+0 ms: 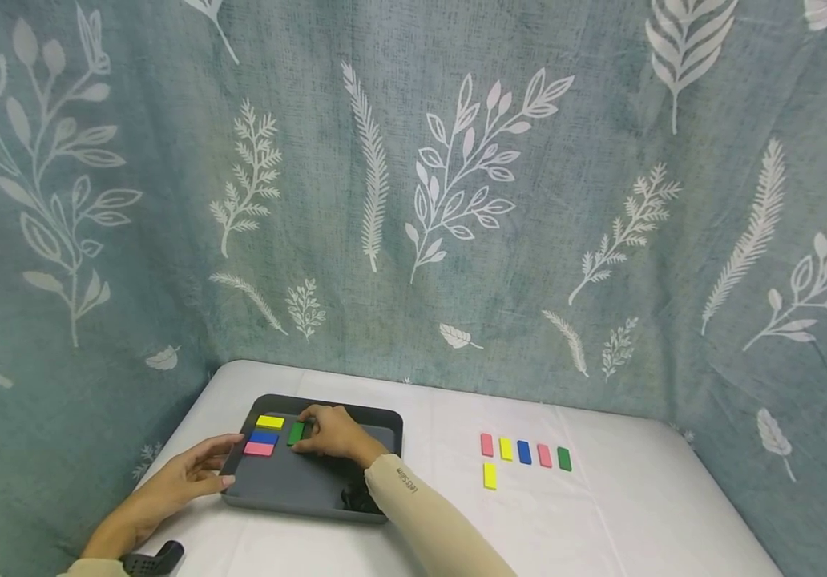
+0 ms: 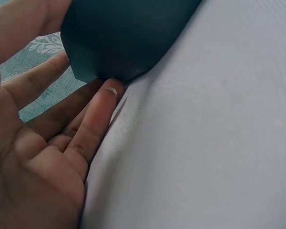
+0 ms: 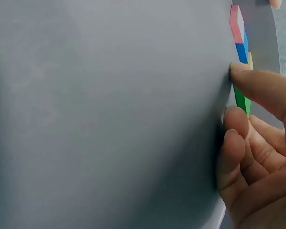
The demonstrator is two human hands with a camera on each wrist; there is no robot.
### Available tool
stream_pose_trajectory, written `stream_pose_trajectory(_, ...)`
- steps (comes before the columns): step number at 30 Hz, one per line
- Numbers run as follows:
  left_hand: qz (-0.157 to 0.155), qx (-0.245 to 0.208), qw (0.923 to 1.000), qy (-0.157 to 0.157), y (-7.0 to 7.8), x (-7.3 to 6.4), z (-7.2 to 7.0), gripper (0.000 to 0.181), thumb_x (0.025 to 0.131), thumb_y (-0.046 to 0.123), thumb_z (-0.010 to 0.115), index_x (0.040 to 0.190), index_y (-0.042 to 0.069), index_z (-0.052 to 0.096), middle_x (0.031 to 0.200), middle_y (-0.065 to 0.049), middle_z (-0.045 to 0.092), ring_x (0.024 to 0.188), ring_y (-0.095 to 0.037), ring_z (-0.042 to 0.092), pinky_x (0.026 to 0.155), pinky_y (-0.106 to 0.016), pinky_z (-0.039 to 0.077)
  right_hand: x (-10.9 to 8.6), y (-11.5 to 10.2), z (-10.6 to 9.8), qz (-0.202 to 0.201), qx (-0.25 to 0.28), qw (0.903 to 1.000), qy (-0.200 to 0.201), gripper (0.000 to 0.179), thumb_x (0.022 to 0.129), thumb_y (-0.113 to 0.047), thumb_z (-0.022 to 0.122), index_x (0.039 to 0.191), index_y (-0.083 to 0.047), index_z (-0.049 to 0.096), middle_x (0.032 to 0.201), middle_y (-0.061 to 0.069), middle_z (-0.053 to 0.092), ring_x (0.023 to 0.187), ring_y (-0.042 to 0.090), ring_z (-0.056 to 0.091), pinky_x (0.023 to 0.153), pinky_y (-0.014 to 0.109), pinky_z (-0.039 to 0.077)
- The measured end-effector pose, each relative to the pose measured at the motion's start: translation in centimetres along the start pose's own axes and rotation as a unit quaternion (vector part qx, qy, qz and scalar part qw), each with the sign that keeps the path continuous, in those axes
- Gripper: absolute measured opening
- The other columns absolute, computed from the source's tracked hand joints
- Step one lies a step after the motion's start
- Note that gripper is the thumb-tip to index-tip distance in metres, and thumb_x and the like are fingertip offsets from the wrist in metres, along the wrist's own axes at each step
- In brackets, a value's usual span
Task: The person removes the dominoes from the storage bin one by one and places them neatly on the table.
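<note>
Right hand (image 1: 337, 433): thumb and fingertips pinched the green block (image 1: 296, 433) at its two ends. The block was inside the gray tray (image 1: 276, 485), on the far part of its floor, long side running away from me. Just left of it, three blocks lay sideways in a column: yellow block (image 1: 270, 421) farthest, blue block (image 1: 264, 437) in the middle, pink block (image 1: 259, 449) nearest.

Left hand (image 1: 193, 471): fingers loosely spread at the tray's left side, thumb apart from them; a fingertip touched the tray in the left wrist view. It held no block.

On the white table (image 1: 637, 497), well right of the tray, stood a row, left to right: pink, yellow, blue, pink, green. One more yellow piece (image 1: 490, 476) lay nearer me, below the row's left end. A dark item (image 1: 357, 498) by my right sleeve (image 1: 442, 521) was too unclear to identify.
</note>
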State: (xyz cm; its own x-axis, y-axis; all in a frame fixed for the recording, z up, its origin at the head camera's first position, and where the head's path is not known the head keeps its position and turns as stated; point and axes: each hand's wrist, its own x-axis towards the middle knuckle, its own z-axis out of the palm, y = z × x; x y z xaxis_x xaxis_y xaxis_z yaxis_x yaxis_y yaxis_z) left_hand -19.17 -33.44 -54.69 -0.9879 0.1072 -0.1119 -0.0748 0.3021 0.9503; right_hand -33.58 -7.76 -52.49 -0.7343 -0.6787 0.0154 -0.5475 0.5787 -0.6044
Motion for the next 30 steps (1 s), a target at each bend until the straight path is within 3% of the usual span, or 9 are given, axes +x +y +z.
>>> stream_pose_trajectory(15,-0.002,-0.001,1.0000,0.001,-0.1,0.1,-0.1,0.077,0.094,0.028,0.077,0.158,0.011,0.039,0.154,-0.018,0.042,0.128,-0.034,0.044,0.095,-0.041,0.045,-0.5,0.3,-0.9,-0.010,0.011,0.9998,-0.012,0.045,0.090,-0.021,0.082,0.128,-0.002,0.068,0.067,-0.009,0.064,0.051,0.008,0.060,0.057,0.020,0.049)
stream_pose_trajectory(26,-0.012,-0.001,0.9999,-0.006,0.1,0.0,-0.1,0.077,0.095,0.031,0.076,0.159,0.012,0.038,0.157,-0.018,0.039,0.131,-0.036,0.039,0.099,-0.048,0.043,-2.8,0.8,-4.1,-0.016,0.023,0.9996,-0.011,0.046,0.093,-0.022,0.079,0.132,-0.003,0.065,0.070,-0.007,0.068,0.062,0.019,0.069,0.056,0.023,0.050)
stream_pose_trajectory(30,-0.010,0.002,0.9999,-0.007,0.1,0.1,-0.1,0.076,0.095,0.030,0.076,0.158,0.012,0.038,0.157,-0.018,0.038,0.131,-0.037,0.039,0.098,-0.048,0.043,-3.8,1.4,-5.2,-0.021,0.006,0.9997,0.004,0.047,0.093,-0.024,0.079,0.133,-0.004,0.065,0.071,-0.009,0.067,0.060,0.015,0.067,0.056,0.022,0.050)
